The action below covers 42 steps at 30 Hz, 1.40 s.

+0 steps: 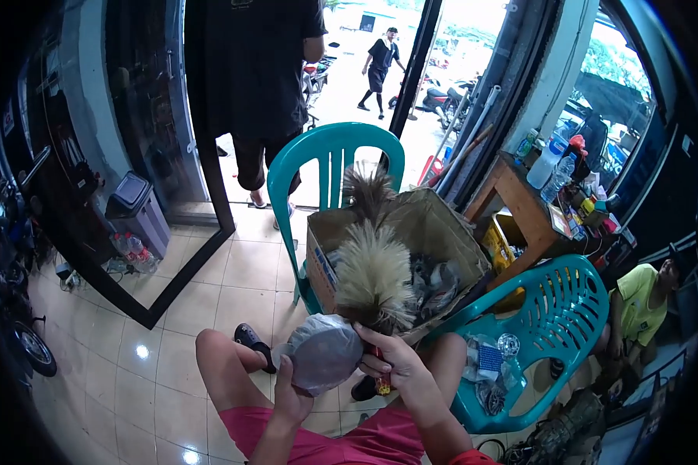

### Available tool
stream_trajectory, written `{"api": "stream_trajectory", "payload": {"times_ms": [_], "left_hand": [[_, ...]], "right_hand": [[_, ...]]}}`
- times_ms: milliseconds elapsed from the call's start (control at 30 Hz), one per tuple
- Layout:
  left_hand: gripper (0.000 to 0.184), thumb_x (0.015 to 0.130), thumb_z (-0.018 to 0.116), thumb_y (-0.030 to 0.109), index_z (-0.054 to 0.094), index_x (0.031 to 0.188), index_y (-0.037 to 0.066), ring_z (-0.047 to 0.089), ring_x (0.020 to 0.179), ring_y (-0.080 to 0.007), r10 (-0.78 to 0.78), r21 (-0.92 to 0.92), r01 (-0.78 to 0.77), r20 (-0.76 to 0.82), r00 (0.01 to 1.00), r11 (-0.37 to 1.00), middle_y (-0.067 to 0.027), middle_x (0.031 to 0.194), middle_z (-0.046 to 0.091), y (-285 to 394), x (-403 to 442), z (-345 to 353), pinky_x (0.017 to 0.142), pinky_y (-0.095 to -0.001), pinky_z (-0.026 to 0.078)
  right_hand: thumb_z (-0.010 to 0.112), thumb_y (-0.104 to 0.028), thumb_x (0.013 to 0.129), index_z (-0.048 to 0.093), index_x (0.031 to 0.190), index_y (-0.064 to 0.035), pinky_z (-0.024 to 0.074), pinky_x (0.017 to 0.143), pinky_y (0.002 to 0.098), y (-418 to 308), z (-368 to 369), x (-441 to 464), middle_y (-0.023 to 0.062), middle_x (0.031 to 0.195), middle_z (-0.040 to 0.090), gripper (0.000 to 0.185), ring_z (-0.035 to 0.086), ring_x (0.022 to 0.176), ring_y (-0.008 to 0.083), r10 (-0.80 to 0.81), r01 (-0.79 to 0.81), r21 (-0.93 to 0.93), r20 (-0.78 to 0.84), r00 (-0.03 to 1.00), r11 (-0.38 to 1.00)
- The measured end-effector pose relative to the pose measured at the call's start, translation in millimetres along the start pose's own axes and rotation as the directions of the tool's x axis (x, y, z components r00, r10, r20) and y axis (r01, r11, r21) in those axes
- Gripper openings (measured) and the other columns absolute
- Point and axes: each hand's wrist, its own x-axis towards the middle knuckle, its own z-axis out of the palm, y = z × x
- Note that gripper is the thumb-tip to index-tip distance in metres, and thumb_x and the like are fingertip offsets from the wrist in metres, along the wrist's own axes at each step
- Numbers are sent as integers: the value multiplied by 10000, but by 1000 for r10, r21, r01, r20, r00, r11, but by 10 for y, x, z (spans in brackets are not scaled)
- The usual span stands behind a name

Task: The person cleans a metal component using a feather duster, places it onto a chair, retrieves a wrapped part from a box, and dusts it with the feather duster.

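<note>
My left hand (291,394) grips the lower left edge of a round, disc-like object (323,353) wrapped in cloudy plastic; what is inside cannot be made out. My right hand (398,361) is closed around the handle of a feather duster (374,275), its pale and brown feathers pointing up and away from me. The fingers of that hand are close to the disc's right edge. Just beyond the duster, a cardboard box (322,273) with plastic-wrapped items in it rests on a green plastic chair (285,167).
To my right, another green chair (570,306) bears small packaged parts (488,363). A wooden table (512,190) holds bottles and small boxes. A person (260,85) stands at the doorway; another person (636,310) sits at far right. A bin (141,209) stands left.
</note>
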Motion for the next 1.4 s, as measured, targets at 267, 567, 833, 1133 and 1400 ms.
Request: {"api": "stream_trajectory", "payload": {"times_ms": [267, 567, 833, 1133, 1400], "left_hand": [[639, 1022, 385, 559, 454, 1420, 64, 550, 1246, -293, -21, -172, -3, -133, 991, 985, -122, 1374, 554, -32, -15, -65, 1079, -459, 425], [632, 999, 419, 580, 493, 1398, 96, 573, 1201, -330, 51, -268, -112, -226, 973, 957, -127, 1375, 555, 330, 394, -733, 1061, -504, 455], [630, 1036, 287, 548, 472, 1432, 93, 499, 1296, -327, 136, -337, -171, -125, 983, 926, -127, 1404, 537, 435, 946, -1406, 1129, -488, 365], [584, 1030, 363, 552, 538, 1370, 110, 579, 1210, -261, 144, -220, -216, -302, 942, 951, -84, 1331, 609, 126, 1111, -1920, 1052, -418, 458], [581, 1039, 355, 529, 479, 1427, 115, 594, 1202, -241, 74, -212, -161, -371, 926, 964, -93, 1364, 588, -47, 1068, -1800, 1047, -403, 475]], "right_hand": [[631, -283, 985, 572, 1065, -59, 339, 370, 261, 52, 77, 80, 6, 605, 531, 245, 453, 390, 109, -31, 43, -362, 38, 999, 931], [626, -211, 938, 587, 1115, 10, 524, 577, 375, 419, -182, 14, 172, 777, 645, 286, 631, 621, 308, -563, 458, -880, 315, 764, 129], [585, -337, 931, 588, 1149, -23, 511, 804, 525, 1518, -1047, 197, 261, 956, 681, 383, 629, 931, 472, -200, 0, -1000, 0, 980, -1], [609, -262, 905, 663, 1005, 22, 517, 731, 491, 2005, -1283, 515, 283, 855, 662, 306, 637, 882, 478, -355, 82, -993, 45, 934, 89], [595, -208, 915, 661, 918, 55, 491, 672, 490, 2118, -1350, 685, 292, 833, 638, 271, 627, 852, 487, -486, 157, -987, 120, 865, 34]]}}
